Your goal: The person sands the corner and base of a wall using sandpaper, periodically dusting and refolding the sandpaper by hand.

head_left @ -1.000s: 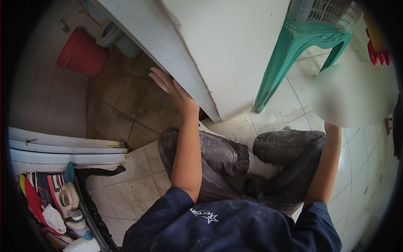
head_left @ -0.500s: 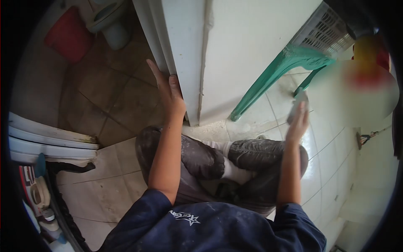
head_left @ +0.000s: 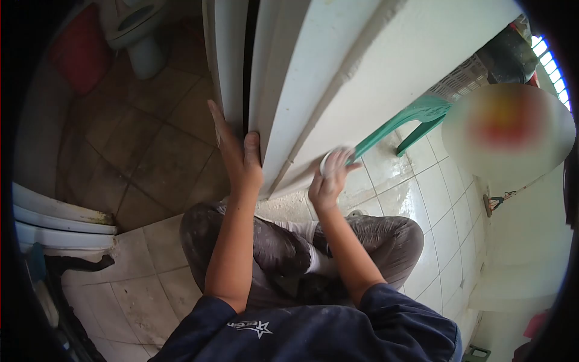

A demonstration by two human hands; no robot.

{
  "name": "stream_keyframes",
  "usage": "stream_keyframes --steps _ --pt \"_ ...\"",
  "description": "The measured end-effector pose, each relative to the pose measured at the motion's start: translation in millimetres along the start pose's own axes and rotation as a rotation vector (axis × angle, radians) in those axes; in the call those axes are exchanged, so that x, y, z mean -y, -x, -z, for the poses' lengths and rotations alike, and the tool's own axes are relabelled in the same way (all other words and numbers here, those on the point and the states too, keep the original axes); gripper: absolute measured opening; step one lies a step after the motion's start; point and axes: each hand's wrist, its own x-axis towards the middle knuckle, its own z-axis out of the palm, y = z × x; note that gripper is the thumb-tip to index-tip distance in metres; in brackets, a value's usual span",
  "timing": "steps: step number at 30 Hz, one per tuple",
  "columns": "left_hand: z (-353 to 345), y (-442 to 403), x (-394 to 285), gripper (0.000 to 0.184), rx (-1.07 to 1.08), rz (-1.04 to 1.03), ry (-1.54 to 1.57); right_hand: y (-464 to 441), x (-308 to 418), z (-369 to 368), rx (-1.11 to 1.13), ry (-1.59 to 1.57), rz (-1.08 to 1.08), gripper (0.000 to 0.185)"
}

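Observation:
My left hand point(head_left: 240, 160) rests against the white door frame point(head_left: 232, 66), its fingers stretched along the inner side and the thumb apart on the near side. In my right hand point(head_left: 330, 184) is a flat piece with a pale edge, which looks like sandpaper point(head_left: 325, 164). The hand presses it against the lower part of the white wall point(head_left: 368, 78), just right of the frame. My fingers cover most of the piece, and the hand is slightly blurred. White dust marks the fingers and my dark trousers point(head_left: 386, 241).
A green plastic stool or table point(head_left: 416, 111) stands right of the wall, with a grey crate point(head_left: 461, 78) on it. Left of the frame are a toilet point(head_left: 145, 57) and a red bucket point(head_left: 81, 51). A dark curved handle or hose point(head_left: 81, 262) lies at left.
My right hand has swung left from the open space near the green legs to the wall, carrying the flat piece. My left hand stays on the frame. The view has shifted.

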Motion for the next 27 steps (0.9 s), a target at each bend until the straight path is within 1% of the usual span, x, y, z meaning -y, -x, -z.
stream_keyframes --steps 1,2,4,5,7,8,9,11,13,14,15,16,17,19,21,24,27 --pt "-0.2 -0.6 1.2 0.101 0.001 -0.007 -0.003 19.6 -2.9 -3.4 0.069 0.03 -0.006 0.047" --pt "-0.3 -1.8 2.7 0.102 -0.005 -0.016 0.003 5.6 -5.8 -4.9 -0.01 0.057 0.049 0.048" --pt "-2.5 -2.9 4.8 0.105 -0.015 -0.02 0.01 -60.1 -9.1 4.9 -0.154 0.109 0.153 0.048" --pt "-2.7 -1.9 4.2 0.106 -0.013 -0.009 0.012 -103.4 -10.3 12.8 -0.248 0.077 0.176 0.051" --pt "-2.3 -2.0 2.6 0.107 -0.012 0.009 0.011 -179.5 12.3 40.0 -0.322 0.077 0.12 0.047" --pt "-3.6 -2.0 3.1 0.107 -0.016 0.01 0.014 -197.9 17.7 46.2 -0.347 0.085 0.116 0.046" --pt "-3.7 -2.1 3.4 0.108 -0.019 0.008 0.017 -191.4 16.5 44.9 -0.331 0.087 0.1 0.044" --pt "-3.5 -4.2 3.2 0.109 -0.029 0.002 0.012 -149.9 8.1 36.4 -0.306 0.087 0.077 0.041" --pt "-2.3 -4.5 -0.2 0.109 -0.034 0.007 -0.011 -65.5 -3.7 14.0 -0.222 0.116 0.018 0.037" --pt "-2.9 -4.9 0.6 0.109 -0.041 0.007 -0.009 -26.0 -5.9 7.4 -0.136 0.079 0.005 0.045" --pt "-3.6 -3.8 1.3 0.109 -0.045 0.011 -0.01 -22.4 7.0 7.9 -0.045 0.044 -0.013 0.055" --pt "-3.1 -4.0 2.5 0.109 -0.041 0.012 -0.014 -28.2 5.4 12.4 -0.06 0.063 -0.024 0.04" --pt "-3.9 -6.7 5.1 0.109 -0.04 0.005 -0.005 -41.7 -3.5 13.9 -0.138 0.04 0.013 0.041" --pt "-4.3 -3.4 7.8 0.11 -0.024 0.015 0.02 -113.9 -2.4 25.1 -0.271 0.046 0.108 0.044" --pt "-4.0 -3.6 7.7 0.11 -0.021 0.023 0.032 -137.3 1.0 31.7 -0.33 -0.07 -0.021 0.043" --pt "-3.6 -1.5 3.6 0.111 -0.023 0.038 0.027 -115.1 2.4 21.9 -0.399 -0.165 0.032 0.043" --pt "-1.9 -4.4 4.7 0.112 -0.029 0.029 -0.001 -9.3 -7.6 4.0 -0.095 0.025 0.079 0.045"
